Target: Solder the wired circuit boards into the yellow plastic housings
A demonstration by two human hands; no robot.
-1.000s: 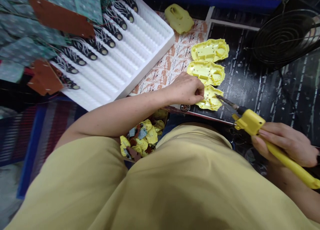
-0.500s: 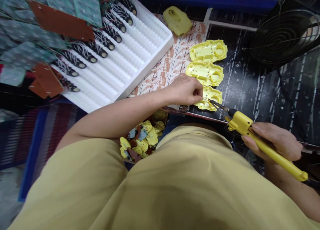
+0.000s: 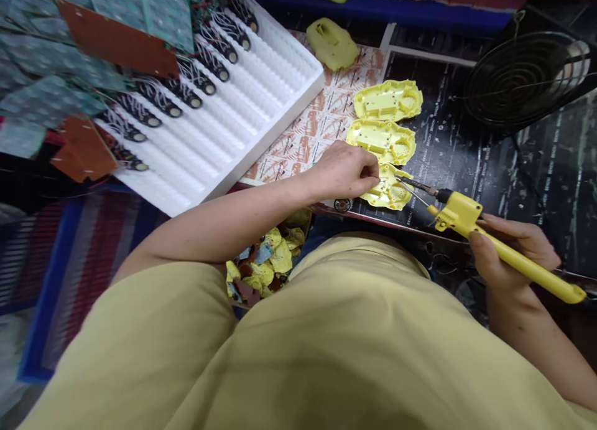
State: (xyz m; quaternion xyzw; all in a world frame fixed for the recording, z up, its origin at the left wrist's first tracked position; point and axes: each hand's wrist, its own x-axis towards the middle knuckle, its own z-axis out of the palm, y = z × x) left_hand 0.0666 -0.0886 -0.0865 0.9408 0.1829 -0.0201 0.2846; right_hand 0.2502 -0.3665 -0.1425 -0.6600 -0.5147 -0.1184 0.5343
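Note:
My right hand (image 3: 515,249) is wrapped round a yellow soldering iron (image 3: 504,249) that has a wire-feed tube beside its dark tip. The tip points left, over the right part of the nearest yellow plastic shell (image 3: 392,190). At that shell's left part, the fingertips of my left hand (image 3: 349,170) are pinched together; anything small between them is hidden. Beyond it lie a second yellow shell (image 3: 382,139) and a third yellow shell (image 3: 388,100), all with their hollow insides up. A small round dark part (image 3: 342,205) lies by the table edge.
On the left, a ridged white foam tray (image 3: 261,100) carries several wired speaker-like parts and bagged green boards (image 3: 163,13). A black fan (image 3: 527,81) stands at the back right. Below the table edge is a box of yellow scraps (image 3: 265,271). Another yellow shell (image 3: 332,44) lies behind.
The soldering iron has moved slightly right and up, its tip drawn back from my left fingertips. My left hand stays at the nearest shell. The view has shifted a little.

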